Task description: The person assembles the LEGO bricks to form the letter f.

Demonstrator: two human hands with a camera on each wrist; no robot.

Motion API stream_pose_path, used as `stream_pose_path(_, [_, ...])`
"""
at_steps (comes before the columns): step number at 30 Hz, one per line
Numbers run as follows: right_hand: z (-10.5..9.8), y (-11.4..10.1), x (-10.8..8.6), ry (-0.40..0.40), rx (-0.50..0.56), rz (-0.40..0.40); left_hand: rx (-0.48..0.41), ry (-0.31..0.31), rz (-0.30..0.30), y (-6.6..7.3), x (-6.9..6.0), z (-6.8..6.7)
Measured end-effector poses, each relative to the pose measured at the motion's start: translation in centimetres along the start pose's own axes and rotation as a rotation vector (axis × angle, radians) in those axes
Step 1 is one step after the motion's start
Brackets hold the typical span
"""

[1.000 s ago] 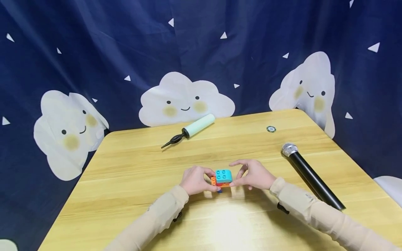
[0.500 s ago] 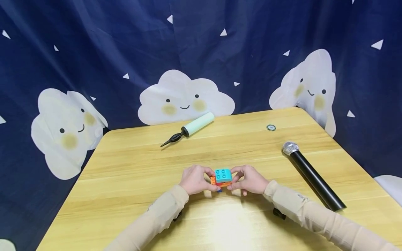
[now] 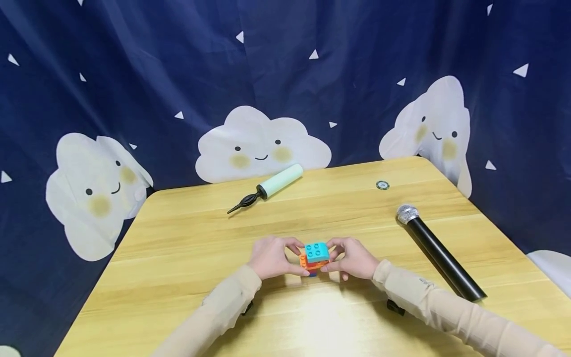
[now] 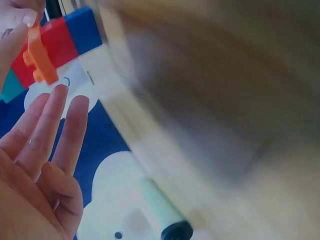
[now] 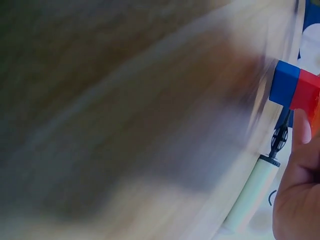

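A stack of toy building blocks (image 3: pixel 317 252) stands upright between both hands: blue at the bottom, then red, an orange plate (image 4: pixel 41 57) jutting out on the left, and a rounded turquoise block on top. My right hand (image 3: pixel 354 258) pinches the stack's right side between thumb and finger. In the right wrist view, a digit lies along the red block (image 5: pixel 305 91). My left hand (image 3: pixel 271 258) is at the left side, thumb and index finger spread around the orange end. Its fingers look fairly straight in the left wrist view, and a narrow gap shows between fingertips and plate.
Behind the hands lies a pale green hand pump (image 3: pixel 281 181) with a black nozzle. A black microphone (image 3: pixel 439 253) with a silver head lies on the right of the wooden table (image 3: pixel 178 248). A round chip (image 3: pixel 382 185) sits farther back. A dark blue cloud-print curtain hangs behind.
My right hand's fingers have closed from a spread pose onto the stack's right side. My left hand has loosened and shifted slightly left, leaving more of the orange plate visible.
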State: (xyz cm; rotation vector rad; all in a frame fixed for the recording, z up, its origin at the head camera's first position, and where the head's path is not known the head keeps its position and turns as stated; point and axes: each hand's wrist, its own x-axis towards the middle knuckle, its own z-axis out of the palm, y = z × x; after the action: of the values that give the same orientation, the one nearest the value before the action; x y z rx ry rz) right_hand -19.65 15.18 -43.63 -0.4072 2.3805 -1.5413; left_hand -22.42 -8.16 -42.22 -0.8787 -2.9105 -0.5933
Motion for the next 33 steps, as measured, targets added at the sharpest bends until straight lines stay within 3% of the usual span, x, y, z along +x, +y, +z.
stream_pose_path(7, [-0.3,0.1,0.0,-0.016,0.081,0.059,0.063,0.117,0.143,-0.3,-0.8,-0.1])
stream_pose_path(11, [-0.3,0.0,-0.1,-0.013,0.117,0.086,0.058,0.141,0.177,-0.4,-0.9,0.1])
stream_pose_path(20, [0.3,0.1,-0.5,-0.045,0.127,0.102,0.023,0.044,0.170,-0.3,-1.2,0.5])
stream_pose_path(27, [0.9,0.4,-1.4,-0.100,0.104,0.124,-0.038,-0.086,0.123,0.1,-1.7,0.8])
stream_pose_path(33, [1.1,0.6,-1.7,-0.111,0.068,0.107,-0.040,-0.108,0.107,0.2,-1.9,0.7])
